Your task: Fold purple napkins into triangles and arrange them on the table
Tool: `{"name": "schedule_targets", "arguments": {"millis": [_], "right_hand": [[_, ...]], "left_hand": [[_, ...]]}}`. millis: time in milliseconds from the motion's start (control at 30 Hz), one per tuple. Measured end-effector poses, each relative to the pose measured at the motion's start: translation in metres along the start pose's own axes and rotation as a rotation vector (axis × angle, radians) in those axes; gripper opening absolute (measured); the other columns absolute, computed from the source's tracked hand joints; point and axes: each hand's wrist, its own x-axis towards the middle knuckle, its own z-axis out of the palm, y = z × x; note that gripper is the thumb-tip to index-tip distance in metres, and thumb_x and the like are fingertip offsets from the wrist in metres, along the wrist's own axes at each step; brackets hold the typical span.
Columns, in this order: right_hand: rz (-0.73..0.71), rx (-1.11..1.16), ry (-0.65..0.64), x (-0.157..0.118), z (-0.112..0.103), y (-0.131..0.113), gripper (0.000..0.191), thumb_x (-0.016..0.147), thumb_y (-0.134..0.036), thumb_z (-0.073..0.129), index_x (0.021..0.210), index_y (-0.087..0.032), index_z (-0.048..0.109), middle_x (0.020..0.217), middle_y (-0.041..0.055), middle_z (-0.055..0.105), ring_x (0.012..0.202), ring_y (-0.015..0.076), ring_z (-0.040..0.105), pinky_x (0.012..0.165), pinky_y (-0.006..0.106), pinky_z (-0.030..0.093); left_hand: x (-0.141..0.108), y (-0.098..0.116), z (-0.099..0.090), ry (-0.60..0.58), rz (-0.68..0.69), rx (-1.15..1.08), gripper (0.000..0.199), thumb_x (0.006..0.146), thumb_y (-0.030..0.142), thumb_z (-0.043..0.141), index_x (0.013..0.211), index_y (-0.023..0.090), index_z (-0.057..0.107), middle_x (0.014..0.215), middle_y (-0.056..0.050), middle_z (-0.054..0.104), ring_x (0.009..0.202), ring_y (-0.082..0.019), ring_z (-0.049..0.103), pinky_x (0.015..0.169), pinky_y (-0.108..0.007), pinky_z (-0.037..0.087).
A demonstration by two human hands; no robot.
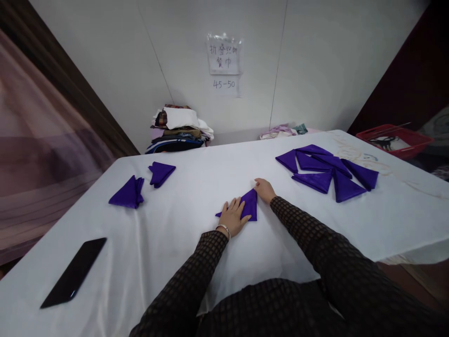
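Your left hand [234,216] lies flat, fingers spread, pressing on a purple napkin [248,204]. The napkin is folded into a triangle and sits in the middle of the white table [182,206], close to you. Your right hand [264,189] pinches the napkin's top corner with its fingertips. More purple triangles [326,171] lie in a bunch to the right. A black phone [74,271] rests at your left.

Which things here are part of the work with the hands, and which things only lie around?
Part of the work:
left hand
right hand
purple napkin
napkin group
two napkins

Lying about:
phone
clothes pile
red basket
wall note
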Motion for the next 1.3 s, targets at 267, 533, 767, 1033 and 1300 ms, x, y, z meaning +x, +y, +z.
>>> {"name": "schedule_targets", "arguments": {"millis": [267, 533, 767, 1033, 1300], "right_hand": [[-0.403, 0.034, -0.203, -0.063, 0.026, -0.075, 0.044, 0.086, -0.036, 0.051, 0.128, -0.024, 0.049, 0.139, 0.0068, 0.043, 0.131, 0.0219, 0.032, 0.108, 0.039, 0.023], [-0.259, -0.158, -0.299, -0.058, 0.039, -0.058, 0.056, 0.091, -0.049, 0.035, 0.135, -0.014, 0.040, 0.143, 0.0171, 0.034, 0.135, 0.0295, 0.023, 0.107, 0.048, 0.017], [-0.211, -0.277, -0.197, -0.059, 0.034, -0.038, 0.064, 0.091, -0.053, 0.033, 0.136, -0.008, 0.038, 0.144, 0.0196, 0.031, 0.136, 0.0293, 0.021, 0.108, 0.045, 0.015], [-0.258, -0.325, -0.189, -0.061, 0.034, -0.035, 0.063, 0.091, -0.053, 0.033, 0.136, -0.009, 0.038, 0.144, 0.0197, 0.032, 0.135, 0.0276, 0.022, 0.107, 0.042, 0.016], [-0.141, -0.432, -0.234, -0.055, 0.024, -0.032, 0.064, 0.092, -0.056, 0.018, 0.139, -0.015, 0.034, 0.149, 0.0125, 0.025, 0.137, 0.0245, 0.016, 0.107, 0.050, 0.008]], "left_hand": [[0.002, 0.005, -0.005, 0.010, 0.033, 0.040, 0.054, 0.088, 0.041, 0.037, 0.139, 0.023, 0.035, 0.143, -0.008, 0.038, 0.135, -0.027, 0.024, 0.110, -0.049, 0.013], [0.001, 0.004, -0.005, 0.011, 0.020, 0.020, 0.058, 0.087, 0.040, 0.038, 0.141, 0.024, 0.029, 0.146, -0.006, 0.034, 0.136, -0.028, 0.022, 0.110, -0.049, 0.013], [0.001, 0.002, -0.004, -0.029, -0.006, -0.001, 0.062, 0.087, 0.048, 0.037, 0.141, 0.018, 0.029, 0.148, -0.010, 0.028, 0.137, -0.027, 0.021, 0.110, -0.051, 0.014], [0.000, 0.005, -0.004, -0.038, -0.007, 0.007, 0.058, 0.088, 0.044, 0.035, 0.140, 0.017, 0.031, 0.146, -0.010, 0.033, 0.137, -0.026, 0.022, 0.111, -0.050, 0.014], [0.000, 0.004, -0.005, -0.038, -0.012, 0.065, 0.057, 0.090, 0.044, 0.029, 0.140, 0.017, 0.030, 0.147, -0.010, 0.031, 0.136, -0.024, 0.023, 0.110, -0.050, 0.016]]}}
